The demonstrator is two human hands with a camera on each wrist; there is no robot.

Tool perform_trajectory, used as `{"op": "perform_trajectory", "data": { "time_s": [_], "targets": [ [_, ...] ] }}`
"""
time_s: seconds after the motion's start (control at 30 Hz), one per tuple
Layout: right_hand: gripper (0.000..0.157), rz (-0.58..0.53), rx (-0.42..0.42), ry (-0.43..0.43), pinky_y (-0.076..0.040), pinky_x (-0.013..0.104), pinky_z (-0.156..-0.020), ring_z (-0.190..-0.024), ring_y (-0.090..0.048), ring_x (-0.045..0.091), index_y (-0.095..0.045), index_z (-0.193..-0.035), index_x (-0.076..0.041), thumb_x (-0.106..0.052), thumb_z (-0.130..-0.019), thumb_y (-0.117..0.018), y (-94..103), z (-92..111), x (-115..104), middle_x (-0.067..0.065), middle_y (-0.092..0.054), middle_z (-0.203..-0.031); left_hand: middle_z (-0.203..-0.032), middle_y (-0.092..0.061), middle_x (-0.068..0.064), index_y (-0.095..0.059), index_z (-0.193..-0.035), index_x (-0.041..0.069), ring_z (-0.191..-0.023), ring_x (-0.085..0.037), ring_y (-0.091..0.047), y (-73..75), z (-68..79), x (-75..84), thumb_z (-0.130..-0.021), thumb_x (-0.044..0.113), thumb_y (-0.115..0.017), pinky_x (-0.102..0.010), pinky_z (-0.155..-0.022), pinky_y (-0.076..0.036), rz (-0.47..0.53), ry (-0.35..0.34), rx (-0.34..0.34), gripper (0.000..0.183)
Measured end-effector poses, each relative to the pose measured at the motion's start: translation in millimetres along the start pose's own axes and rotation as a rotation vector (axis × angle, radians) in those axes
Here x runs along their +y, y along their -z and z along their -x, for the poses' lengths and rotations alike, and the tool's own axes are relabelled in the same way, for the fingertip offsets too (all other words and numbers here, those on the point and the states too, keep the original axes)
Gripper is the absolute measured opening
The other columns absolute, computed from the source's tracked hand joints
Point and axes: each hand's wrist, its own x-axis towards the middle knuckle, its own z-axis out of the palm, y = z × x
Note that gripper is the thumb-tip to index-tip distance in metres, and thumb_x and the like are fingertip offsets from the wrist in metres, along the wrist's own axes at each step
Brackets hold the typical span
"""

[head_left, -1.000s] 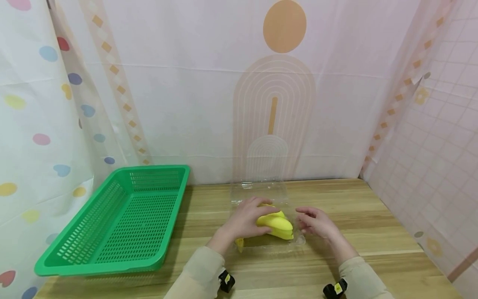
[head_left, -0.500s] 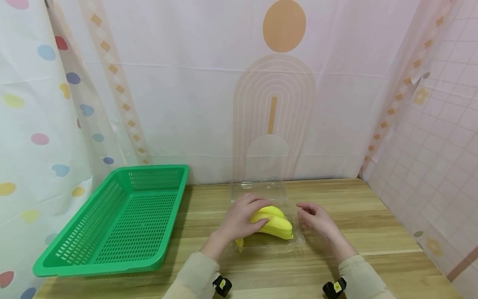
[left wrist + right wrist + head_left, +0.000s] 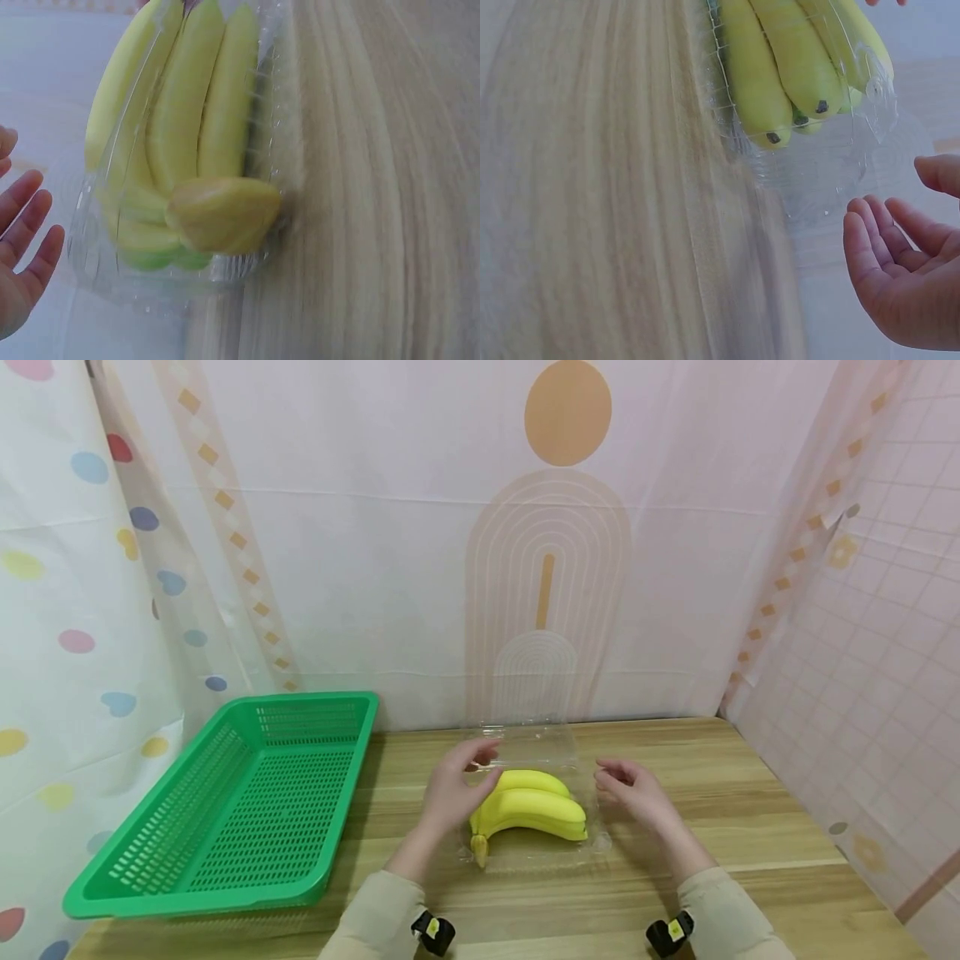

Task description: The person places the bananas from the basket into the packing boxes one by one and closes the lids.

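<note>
A bunch of yellow bananas (image 3: 528, 806) lies in a clear plastic clamshell box (image 3: 592, 845) whose lid (image 3: 525, 745) is raised at the back. The brown stem end (image 3: 225, 214) pokes over the box's near left corner. My left hand (image 3: 453, 785) is by the left side of the box, fingers loosely bent, holding nothing. In the left wrist view its fingers (image 3: 22, 217) are apart from the bananas. Just off the right side of the box is my right hand (image 3: 637, 797), its fingers (image 3: 885, 232) loosely curved around nothing.
To the left, a green plastic basket (image 3: 345, 793) with slotted walls stands on the wooden table (image 3: 750, 827). A patterned curtain (image 3: 390, 568) hangs behind the table, and more printed cloth (image 3: 885, 693) covers the right side.
My left hand has let go of the bananas and drawn back to the left, leaving the whole bunch in sight. The right hand has stayed nearly in place beside the box.
</note>
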Motion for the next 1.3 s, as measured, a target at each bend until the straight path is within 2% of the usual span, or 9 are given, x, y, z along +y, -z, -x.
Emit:
{"op": "perform_trajectory", "data": {
  "time_s": [0.13,0.33,0.5,0.73,0.83,1.0,1.17,1.2,1.3],
  "targets": [
    [0.045,-0.017,0.004,0.005,-0.051,0.031,-0.080,-0.100,-0.056,0.027,-0.047,-0.127,0.007,-0.019,-0.092,-0.057,0.3,-2.3,-0.1,0.020,-0.056,-0.112,-0.096,-0.065,-0.010,-0.062,-0.114,0.008,-0.085,-0.019,-0.061,5.2,0.5,-3.7,-0.082,0.004,-0.068,-0.039,-0.072,-0.052,0.096,0.130,0.051,0.033],
    [0.044,-0.026,0.015,0.009,-0.050,0.034,-0.084,-0.100,-0.057,0.027,-0.049,-0.127,0.005,-0.019,-0.092,-0.058,0.5,-7.8,-1.6,0.022,-0.056,-0.113,-0.094,-0.064,-0.014,-0.061,-0.115,0.006,-0.084,-0.026,-0.059,13.8,0.5,-11.9,-0.083,0.005,-0.068,-0.036,-0.071,-0.051,0.211,0.289,0.101,0.033],
    [0.047,-0.038,0.012,0.013,-0.047,0.039,-0.088,-0.100,-0.056,0.026,-0.046,-0.129,0.007,-0.019,-0.092,-0.058,1.0,-12.1,-3.6,0.022,-0.056,-0.113,-0.097,-0.064,-0.007,-0.061,-0.115,0.011,-0.088,-0.021,-0.058,22.0,1.5,-17.0,-0.085,0.015,-0.067,-0.033,-0.076,-0.048,0.227,0.438,0.115,0.031],
    [0.050,-0.080,-0.024,-0.006,-0.044,0.043,-0.093,-0.107,-0.053,0.029,-0.041,-0.132,0.007,-0.020,-0.093,-0.056,3.0,-20.0,-4.4,0.023,-0.051,-0.120,-0.104,-0.062,-0.010,-0.058,-0.119,0.009,-0.096,-0.022,-0.057,29.1,2.4,-25.3,-0.086,0.026,-0.066,-0.035,-0.083,-0.046,0.244,0.569,0.112,0.039],
    [0.051,-0.111,-0.044,-0.020,-0.043,0.043,-0.094,-0.110,-0.050,0.032,-0.039,-0.133,0.007,-0.020,-0.094,-0.055,3.6,-25.0,-3.6,0.025,-0.048,-0.123,-0.108,-0.061,-0.013,-0.056,-0.122,0.007,-0.098,-0.024,-0.056,29.8,1.2,-29.3,-0.087,0.028,-0.064,-0.037,-0.083,-0.046,0.284,0.639,0.114,0.042],
    [0.053,-0.154,-0.063,-0.048,-0.041,0.041,-0.096,-0.115,-0.047,0.036,-0.035,-0.136,0.007,-0.019,-0.094,-0.055,3.2,-32.9,-1.4,0.024,-0.046,-0.124,-0.116,-0.056,-0.018,-0.050,-0.126,0.002,-0.105,-0.030,-0.053,30.4,-1.0,-36.6,-0.088,0.030,-0.062,-0.048,-0.089,-0.044,0.392,0.741,0.112,0.049],
    [0.055,-0.211,-0.069,-0.072,-0.040,0.040,-0.097,-0.118,-0.044,0.040,-0.031,-0.137,0.009,-0.016,-0.094,-0.054,1.8,-38.4,1.2,0.025,-0.043,-0.125,-0.124,-0.050,-0.022,-0.044,-0.130,-0.001,-0.113,-0.039,-0.048,32.9,-3.0,-42.3,-0.088,0.034,-0.062,-0.053,-0.093,-0.040,0.463,0.795,0.093,0.058],
    [0.055,-0.223,-0.070,-0.075,-0.040,0.040,-0.097,-0.119,-0.042,0.041,-0.030,-0.138,0.009,-0.015,-0.094,-0.053,1.6,-39.1,1.6,0.026,-0.041,-0.126,-0.126,-0.049,-0.023,-0.043,-0.131,-0.002,-0.115,-0.040,-0.047,35.0,-4.3,-38.7,-0.089,0.033,-0.061,-0.053,-0.094,-0.039,0.469,0.807,0.085,0.058],
    [0.055,-0.262,-0.081,-0.084,-0.038,0.041,-0.099,-0.122,-0.038,0.044,-0.027,-0.138,0.012,-0.012,-0.095,-0.051,0.6,-41.4,2.2,0.031,-0.036,-0.132,-0.130,-0.046,-0.023,-0.039,-0.134,-0.003,-0.116,-0.040,-0.046,35.9,-5.7,-41.6,-0.089,0.036,-0.060,-0.053,-0.095,-0.039,0.468,0.837,0.069,0.064]
  ]
}}
